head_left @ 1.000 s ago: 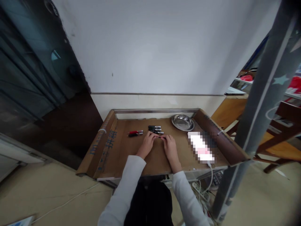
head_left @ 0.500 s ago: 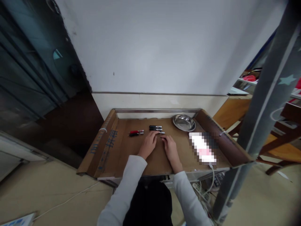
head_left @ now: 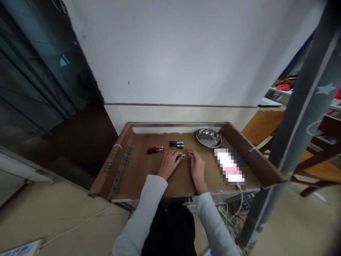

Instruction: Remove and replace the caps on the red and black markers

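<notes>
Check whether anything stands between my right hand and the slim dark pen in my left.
Nothing visible does: flat brown cardboard shows in the gap between the right hand and the slim dark pen in the left hand. Slim black pens lie farther back.

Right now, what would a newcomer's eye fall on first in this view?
Probably the bright, pixelated patch on the right of the cardboard surface, then the shiny metal dish beyond it, near the far right corner. Next come the two hands near the middle: the left hand holds a pen, its pale end towards the right hand, whose pinched fingertips hide too much to tell what they hold.
</notes>
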`<state>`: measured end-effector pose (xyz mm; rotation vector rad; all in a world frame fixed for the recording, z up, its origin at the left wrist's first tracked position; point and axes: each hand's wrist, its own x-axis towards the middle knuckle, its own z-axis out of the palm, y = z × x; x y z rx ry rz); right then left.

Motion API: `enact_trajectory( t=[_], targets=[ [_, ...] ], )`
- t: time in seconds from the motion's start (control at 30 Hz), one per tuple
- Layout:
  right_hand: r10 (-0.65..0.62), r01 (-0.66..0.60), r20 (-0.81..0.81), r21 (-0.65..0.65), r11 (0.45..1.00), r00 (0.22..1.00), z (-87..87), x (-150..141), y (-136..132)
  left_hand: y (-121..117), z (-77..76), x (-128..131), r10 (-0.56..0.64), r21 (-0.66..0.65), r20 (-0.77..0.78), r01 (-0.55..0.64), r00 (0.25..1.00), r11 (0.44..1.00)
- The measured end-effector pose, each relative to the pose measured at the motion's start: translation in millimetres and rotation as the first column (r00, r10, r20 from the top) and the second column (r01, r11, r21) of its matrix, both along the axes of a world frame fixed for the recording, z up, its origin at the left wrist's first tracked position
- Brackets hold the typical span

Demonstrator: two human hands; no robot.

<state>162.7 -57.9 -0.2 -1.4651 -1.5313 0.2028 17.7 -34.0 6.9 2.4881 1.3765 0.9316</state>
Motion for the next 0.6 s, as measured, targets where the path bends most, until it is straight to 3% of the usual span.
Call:
enact_trajectory(
  t=[0.37,0.43,0.53,0.6],
  targets=[
    [0.133,-0.133,0.0,0.048,0.99,0.991,1.7,-5,-3,-2,1.7,-1,-0.004,0.061,0.119,-0.004,0.993,0.998],
    [0.245,-0.245,0.01,0.05,0.968,0.969,3.4,-8,-5,-1,0.2,-2,0.007,0.071,0.114,-0.015,0.993,0.997],
    [0.452,-0.455,0.09,0.017,0.89,0.888,8.6,-14,-9,-2,0.3,-5,0.059,0.086,0.121,-0.07,0.991,0.994],
    [0.484,-0.489,0.156,-0.002,0.872,0.861,11.9,-18,-11,-5,2.2,-8,0.139,0.094,0.138,-0.153,0.981,0.984]
  ],
)
